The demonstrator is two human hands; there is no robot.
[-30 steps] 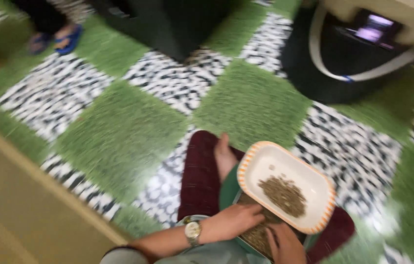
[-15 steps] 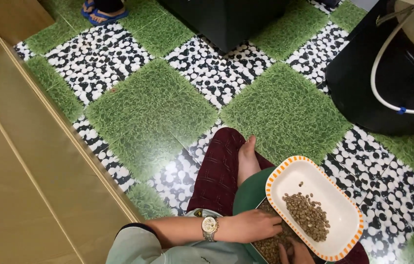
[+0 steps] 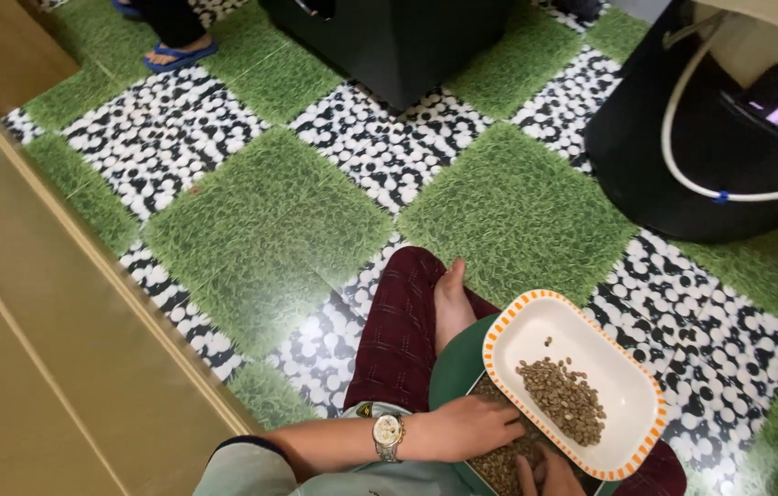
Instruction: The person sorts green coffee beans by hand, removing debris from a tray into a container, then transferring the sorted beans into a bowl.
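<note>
Greenish-brown beans (image 3: pixel 562 400) lay in a small heap on a white dish (image 3: pixel 632 386) with an orange-striped rim, which rested tilted across the edge of a green tray (image 3: pixel 456 369) on the seated person's lap. More beans (image 3: pixel 505 459) covered the tray beneath the dish. The left hand (image 3: pixel 471 426), a watch (image 3: pixel 388 435) on its wrist, lay flat and loosely curled on the tray's beans, its fingertips touching the near rim of the dish; it gripped nothing that could be seen. The right hand (image 3: pixel 547 476) showed only partly at the bottom edge, fingers bent down among the tray's beans just under the dish's lower corner; whether it pinched any beans could not be told.

The risk, as I judged it, sat with the dish: it was propped rather than held, so a nudge from either hand, or a shift of the crossed leg (image 3: pixel 403 331) and bare foot (image 3: pixel 450 308) under the tray, could tip it and slide the heap back into the tray or onto the floor (image 3: pixel 269 230) of grass-print and pebble-print tiles. The heap lay just beyond and to the right of the left fingertips, and just above the right hand. A black bin (image 3: pixel 720 138) with a white hose stood well apart, as did another person's sandalled foot (image 3: pixel 177 55).
</note>
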